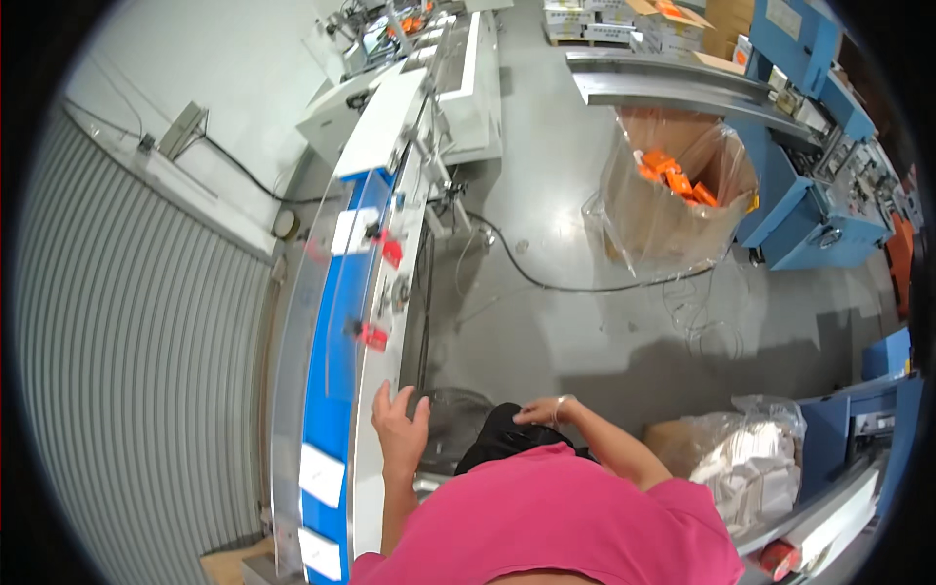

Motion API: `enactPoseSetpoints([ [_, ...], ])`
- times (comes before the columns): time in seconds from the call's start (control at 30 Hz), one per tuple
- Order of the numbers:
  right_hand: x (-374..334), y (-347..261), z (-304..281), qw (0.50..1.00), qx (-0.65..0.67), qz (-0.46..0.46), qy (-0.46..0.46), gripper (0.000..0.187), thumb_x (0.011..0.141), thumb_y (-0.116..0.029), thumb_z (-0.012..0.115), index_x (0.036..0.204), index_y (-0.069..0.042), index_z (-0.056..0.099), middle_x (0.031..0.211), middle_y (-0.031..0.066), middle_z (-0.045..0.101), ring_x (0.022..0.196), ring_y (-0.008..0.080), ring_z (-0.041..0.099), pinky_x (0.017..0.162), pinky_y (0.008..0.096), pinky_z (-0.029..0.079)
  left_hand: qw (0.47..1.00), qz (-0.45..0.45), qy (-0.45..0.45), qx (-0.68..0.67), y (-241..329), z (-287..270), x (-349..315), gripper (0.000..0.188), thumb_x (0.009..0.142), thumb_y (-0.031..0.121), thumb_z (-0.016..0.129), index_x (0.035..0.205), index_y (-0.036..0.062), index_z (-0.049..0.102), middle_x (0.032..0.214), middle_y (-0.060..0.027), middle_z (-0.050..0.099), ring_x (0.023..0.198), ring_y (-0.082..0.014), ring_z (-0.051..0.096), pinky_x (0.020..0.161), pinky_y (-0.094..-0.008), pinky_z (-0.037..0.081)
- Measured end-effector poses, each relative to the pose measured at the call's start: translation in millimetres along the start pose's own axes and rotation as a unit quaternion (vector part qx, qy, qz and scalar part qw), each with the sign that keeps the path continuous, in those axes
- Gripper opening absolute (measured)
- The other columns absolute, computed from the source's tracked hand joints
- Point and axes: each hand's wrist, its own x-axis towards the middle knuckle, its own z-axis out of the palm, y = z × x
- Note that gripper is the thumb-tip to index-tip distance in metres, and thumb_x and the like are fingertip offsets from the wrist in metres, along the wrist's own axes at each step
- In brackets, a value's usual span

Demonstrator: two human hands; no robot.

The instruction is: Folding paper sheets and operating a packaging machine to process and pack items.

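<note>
My left hand (400, 424) rests with fingers spread on the white side rail of a long blue conveyor belt (336, 331). It holds nothing. White flat packets (321, 475) lie on the belt just left of this hand, and another white packet (353, 230) lies farther along. My right hand (538, 411) hangs at my waist over dark trousers, fingers loosely curled and empty. A pink shirt fills the lower middle of the view.
Red clamps (374, 336) stick out from the conveyor rail. A plastic-lined cardboard box (673, 195) holding orange items stands on the grey floor ahead right. A black cable (546, 283) snakes across the floor. Blue machines (819, 175) stand at right. A bag of white packets (751, 458) sits beside me.
</note>
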Motion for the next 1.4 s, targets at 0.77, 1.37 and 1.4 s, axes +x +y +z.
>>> enactPoseSetpoints([
  [0.77,-32,-236,-591,0.890,-0.125,-0.195,0.393,0.038,0.083,-0.027,0.061,0.114,-0.006,0.055,0.095,0.0166,0.062,0.086,0.0327,0.061,0.075,0.0367,0.050,0.944,0.282,-0.096,-0.141,211,257,612,0.024,0.079,0.018,0.063,0.097,0.0033,0.063,0.103,-0.0149,0.062,0.097,-0.0320,0.058,0.084,-0.0397,0.044],
  [1.37,-77,-296,-1000,0.910,-0.019,-0.092,0.405,0.038,0.073,-0.018,0.072,0.107,-0.005,0.060,0.093,0.0095,0.064,0.082,0.0197,0.062,0.070,0.0286,0.050,0.944,0.211,-0.254,-0.017,302,425,1049,0.027,0.080,0.022,0.063,0.100,0.0040,0.064,0.101,-0.0147,0.063,0.094,-0.0334,0.059,0.081,-0.0379,0.048],
  [1.4,-72,-299,-1020,0.909,-0.027,-0.086,0.406,0.039,0.073,-0.021,0.072,0.106,-0.005,0.060,0.093,0.0099,0.064,0.081,0.0205,0.062,0.070,0.0287,0.049,0.943,0.206,-0.261,-0.023,307,436,1074,0.027,0.080,0.023,0.062,0.100,0.0043,0.064,0.101,-0.0153,0.063,0.094,-0.0338,0.059,0.082,-0.0383,0.048],
])
